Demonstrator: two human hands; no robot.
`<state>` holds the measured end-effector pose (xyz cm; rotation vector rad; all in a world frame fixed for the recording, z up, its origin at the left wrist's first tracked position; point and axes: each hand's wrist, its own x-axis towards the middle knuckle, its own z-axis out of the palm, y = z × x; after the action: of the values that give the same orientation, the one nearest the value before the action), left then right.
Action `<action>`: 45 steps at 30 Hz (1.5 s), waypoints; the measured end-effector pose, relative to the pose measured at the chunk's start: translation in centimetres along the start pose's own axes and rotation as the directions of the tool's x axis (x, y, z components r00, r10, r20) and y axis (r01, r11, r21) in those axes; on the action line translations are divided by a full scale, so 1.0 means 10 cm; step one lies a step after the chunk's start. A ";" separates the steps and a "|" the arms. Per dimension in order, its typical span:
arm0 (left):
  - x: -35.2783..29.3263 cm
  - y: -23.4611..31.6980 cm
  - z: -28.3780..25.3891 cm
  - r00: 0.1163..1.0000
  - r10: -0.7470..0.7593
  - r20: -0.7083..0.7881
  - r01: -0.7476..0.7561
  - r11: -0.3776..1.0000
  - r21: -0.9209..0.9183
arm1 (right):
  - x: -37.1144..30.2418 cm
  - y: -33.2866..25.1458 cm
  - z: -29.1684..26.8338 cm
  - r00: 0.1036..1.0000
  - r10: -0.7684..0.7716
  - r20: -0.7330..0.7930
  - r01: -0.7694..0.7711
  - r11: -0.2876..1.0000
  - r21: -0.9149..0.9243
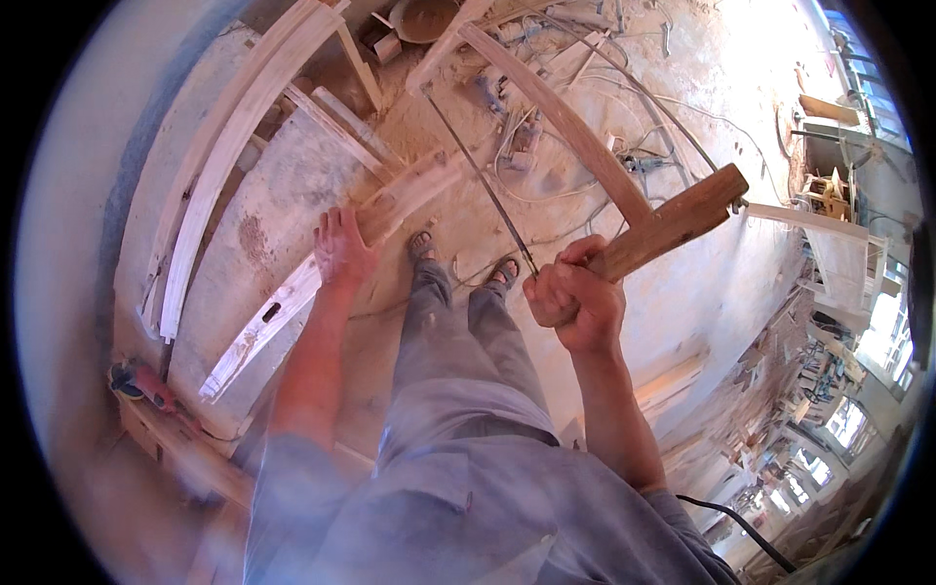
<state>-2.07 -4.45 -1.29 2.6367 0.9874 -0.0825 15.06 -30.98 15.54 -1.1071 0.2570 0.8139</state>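
Nearest to my camera I see a grey shirt [458,497] and grey trousers [453,341], and the two bare forearms reach forward on both sides of them. The right hand [580,297] is closed, its fingers wrapped around the lower end of the wooden handle of a frame saw [585,144]. The saw's thin blade runs from beside this hand away to the far arm of the frame.

The left hand [346,246] is partly open and lies on a long pale board [290,291], with the fingers bent over it; whether it grips or only presses, I cannot tell. The board lies slantwise, to the left of the feet, and has a dark slot in its nearer part. The blade passes close to the board's far end, but I cannot tell if they touch.

The sandals [421,246] stand on the dusty floor [458,219]. At the left, a red power tool [161,390] rests on a wooden bench [200,463]. Farther, more power tools [524,146] lie among cables, and a round pan [422,19] is beyond.
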 end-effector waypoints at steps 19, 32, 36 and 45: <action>0.60 0.31 -0.18 0.977 0.029 0.213 0.043 0.944 -0.328 | 0.11 -0.09 0.04 1.000 -0.008 -0.012 0.005 0.971 -0.237; 0.50 0.21 -0.15 0.986 0.162 -0.036 -0.165 0.979 -0.117 | 0.22 0.08 -0.07 0.998 0.059 -0.006 -0.059 0.996 0.068; 0.56 0.15 -0.11 0.990 0.120 0.071 -0.113 0.989 -0.092 | 0.25 0.10 -0.10 0.994 0.102 -0.037 -0.102 0.994 -0.023; 0.64 0.02 -0.09 0.960 0.061 0.272 0.054 0.916 -0.397 | 0.20 0.27 -0.20 0.996 0.080 -0.044 -0.086 0.983 -0.161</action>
<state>2.86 -0.29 -1.43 2.1766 0.8026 -0.2200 14.98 -31.26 11.59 -1.2725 0.2738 0.9012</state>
